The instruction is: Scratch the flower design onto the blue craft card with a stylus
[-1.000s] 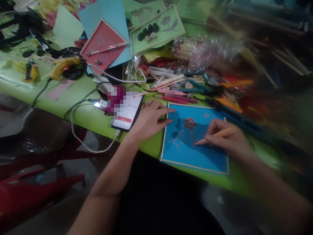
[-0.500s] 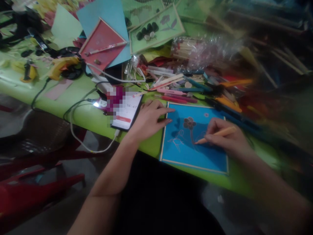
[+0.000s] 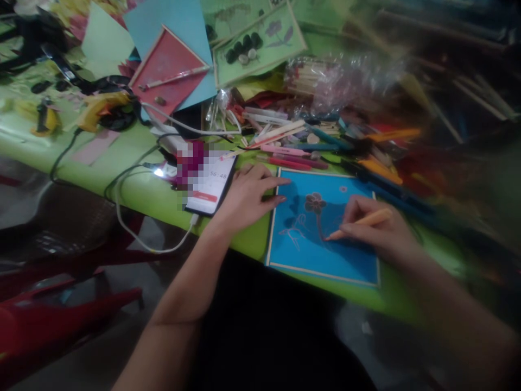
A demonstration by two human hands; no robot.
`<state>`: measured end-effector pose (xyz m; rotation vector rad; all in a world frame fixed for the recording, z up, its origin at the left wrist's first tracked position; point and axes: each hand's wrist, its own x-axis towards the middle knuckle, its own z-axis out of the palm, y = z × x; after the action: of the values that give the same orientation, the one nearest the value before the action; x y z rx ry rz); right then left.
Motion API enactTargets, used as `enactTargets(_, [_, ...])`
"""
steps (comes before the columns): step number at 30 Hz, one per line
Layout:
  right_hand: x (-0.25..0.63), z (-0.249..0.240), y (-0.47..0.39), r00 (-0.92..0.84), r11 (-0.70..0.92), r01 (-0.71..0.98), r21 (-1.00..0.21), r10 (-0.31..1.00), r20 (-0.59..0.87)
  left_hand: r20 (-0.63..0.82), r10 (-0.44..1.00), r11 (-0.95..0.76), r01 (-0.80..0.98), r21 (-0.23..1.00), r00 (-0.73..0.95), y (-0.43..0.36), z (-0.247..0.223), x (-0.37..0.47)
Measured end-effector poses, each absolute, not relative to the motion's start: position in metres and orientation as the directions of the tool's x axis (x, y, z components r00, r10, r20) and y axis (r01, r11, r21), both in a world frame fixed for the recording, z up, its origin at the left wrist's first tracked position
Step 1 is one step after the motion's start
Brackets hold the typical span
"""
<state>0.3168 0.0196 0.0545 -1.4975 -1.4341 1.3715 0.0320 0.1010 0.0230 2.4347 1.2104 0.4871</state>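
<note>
A blue card (image 3: 325,260) with thin pale strips along its edges lies near the front of the green table. On it is a drawn flower (image 3: 315,203) with a dark head and stem, a fainter leafy outline to its left. My right hand (image 3: 368,222) is closed around an orange pen (image 3: 372,218), whose tip meets the lower end of the stem. My left hand (image 3: 254,190) rests at the card's left edge, fingers spread, two fingertips on the blue surface. It holds nothing.
Left of my left hand lies a phone (image 3: 209,184) with a white cable plugged in. Pens (image 3: 285,151) and sticks crowd behind the card. A yellow glue gun (image 3: 100,108), a red framed card (image 3: 173,76) and a green framed card (image 3: 260,43) lie further back.
Very little differs. Both hands keep their places, and the pen tip stays at the stem's lower end. The view has shifted slightly.
</note>
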Motion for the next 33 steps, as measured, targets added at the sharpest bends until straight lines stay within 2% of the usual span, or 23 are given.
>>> enactTargets(4, [0.320, 0.053, 0.019, -0.200, -0.235, 0.255, -0.938, 0.936, -0.289, 0.130, 0.815, -0.549, 0.682, 0.483, 0.564, 0.101, 0.022, 0.031])
enactTargets(8, [0.319, 0.054, 0.018, -0.159, -0.231, 0.267, -0.936, 0.947, -0.279, 0.127, 0.811, -0.553, 0.677, 0.486, 0.571, 0.102, 0.022, 0.030])
enactTargets(16, [0.318, 0.054, 0.018, -0.212, -0.279, 0.170, -0.945, 0.927, -0.311, 0.129, 0.811, -0.554, 0.677, 0.484, 0.570, 0.101, 0.023, 0.031])
enactTargets(33, [0.314, 0.063, 0.018, -0.226, -0.349, 0.161, -0.923, 0.897, -0.379, 0.141, 0.812, -0.556, 0.678, 0.480, 0.566, 0.101, 0.023, 0.031])
